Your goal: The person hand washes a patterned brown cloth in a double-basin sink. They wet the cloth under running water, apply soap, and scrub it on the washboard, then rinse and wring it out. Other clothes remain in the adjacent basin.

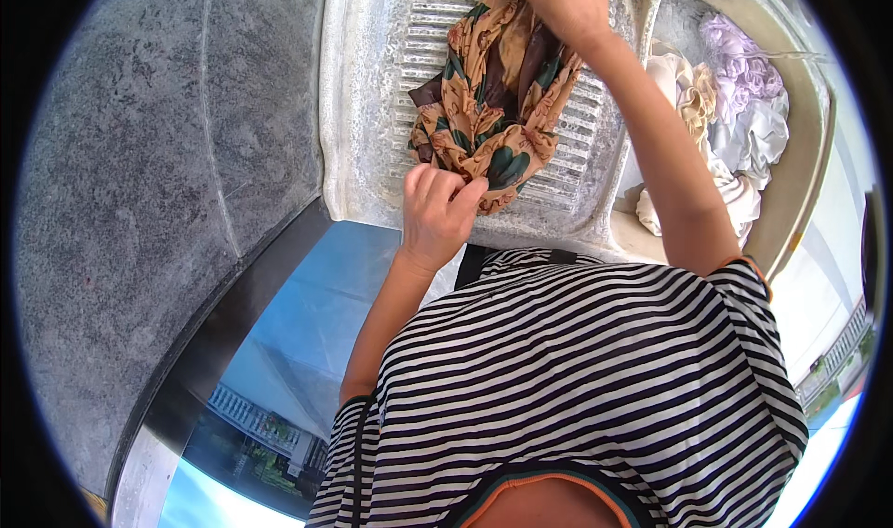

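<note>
A damp-looking patterned cloth [507, 160], tan with dark green leaves and brown patches, lies bunched on the ribbed washboard of a stone sink [372, 147]. My left hand [437, 210] is closed on the near end of the cloth, thumb and fingers pinching its edge. At the top of the picture my right hand [569, 9] is closed over the far end, where the cloth runs up in twisted folds. The picture's upper edge cuts off part of this hand's fingertips.
Right of the washboard is a basin [805, 170] with several crumpled garments, among them a lilac one [739, 58], a white one [749, 142] and a beige one [698, 100]. A grey stone counter [139, 137] adjoins the sink on the left.
</note>
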A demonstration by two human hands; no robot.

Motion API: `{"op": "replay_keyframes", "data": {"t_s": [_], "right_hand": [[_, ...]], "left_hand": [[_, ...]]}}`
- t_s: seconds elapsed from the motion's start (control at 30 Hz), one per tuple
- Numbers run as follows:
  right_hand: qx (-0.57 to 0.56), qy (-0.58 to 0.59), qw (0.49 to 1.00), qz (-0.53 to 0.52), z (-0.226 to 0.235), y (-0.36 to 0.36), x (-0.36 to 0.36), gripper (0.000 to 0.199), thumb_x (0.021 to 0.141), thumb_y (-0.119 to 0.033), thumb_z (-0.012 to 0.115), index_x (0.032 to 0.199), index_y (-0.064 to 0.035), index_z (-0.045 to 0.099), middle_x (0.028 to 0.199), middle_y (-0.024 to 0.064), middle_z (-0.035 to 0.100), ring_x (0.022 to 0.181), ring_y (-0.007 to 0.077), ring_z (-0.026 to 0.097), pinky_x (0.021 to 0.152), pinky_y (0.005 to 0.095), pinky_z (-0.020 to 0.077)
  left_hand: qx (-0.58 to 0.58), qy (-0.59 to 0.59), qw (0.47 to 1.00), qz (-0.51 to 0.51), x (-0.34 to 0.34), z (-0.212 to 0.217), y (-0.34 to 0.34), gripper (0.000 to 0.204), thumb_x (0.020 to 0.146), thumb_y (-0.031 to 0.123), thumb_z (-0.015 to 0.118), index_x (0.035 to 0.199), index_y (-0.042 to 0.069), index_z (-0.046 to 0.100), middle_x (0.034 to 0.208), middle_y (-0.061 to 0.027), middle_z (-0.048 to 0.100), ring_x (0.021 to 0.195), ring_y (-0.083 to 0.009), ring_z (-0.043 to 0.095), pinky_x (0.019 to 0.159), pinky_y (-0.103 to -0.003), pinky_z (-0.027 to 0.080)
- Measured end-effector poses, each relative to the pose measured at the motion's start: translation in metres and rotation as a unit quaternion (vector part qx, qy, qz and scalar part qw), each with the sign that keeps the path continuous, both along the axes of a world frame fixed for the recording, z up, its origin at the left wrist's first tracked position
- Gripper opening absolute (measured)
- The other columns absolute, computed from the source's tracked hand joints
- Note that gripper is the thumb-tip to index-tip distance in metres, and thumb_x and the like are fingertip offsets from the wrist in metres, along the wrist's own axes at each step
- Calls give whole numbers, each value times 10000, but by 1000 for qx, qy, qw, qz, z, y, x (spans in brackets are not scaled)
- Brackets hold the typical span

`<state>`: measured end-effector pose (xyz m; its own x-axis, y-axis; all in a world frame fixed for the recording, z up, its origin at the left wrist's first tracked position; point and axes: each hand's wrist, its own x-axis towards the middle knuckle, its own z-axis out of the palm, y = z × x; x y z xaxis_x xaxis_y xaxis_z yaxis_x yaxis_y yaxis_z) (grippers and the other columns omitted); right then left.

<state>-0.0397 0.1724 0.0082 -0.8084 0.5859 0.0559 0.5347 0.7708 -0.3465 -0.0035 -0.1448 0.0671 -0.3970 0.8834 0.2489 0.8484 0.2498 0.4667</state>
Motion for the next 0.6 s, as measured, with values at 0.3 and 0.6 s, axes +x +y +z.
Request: {"op": "replay_keyframes", "data": {"t_s": [0.3, 0.6], "right_hand": [[173, 179, 950, 186, -30, -19, 17, 300, 908, -364, 714, 759, -122, 616, 746, 27, 629, 592, 168, 632, 519, 311, 517], [-125, -65, 969, 203, 27, -87, 94, 283, 843, -332, 772, 877, -102, 610, 797, 112, 715, 722, 326, 713, 639, 429, 570]], "left_hand": [[-32, -28, 999, 4, -8, -3, -26, 166, 711, 29, 702, 829, 111, 619, 765, -30, 482, 778, -243, 543, 881, -424, 426], [33, -83, 993, 73, -9, 24, 16, 558, 660, 390, 891, 1091, 131, 648, 1058, -61, 570, 1008, -292, 555, 941, -453, 393]]}}
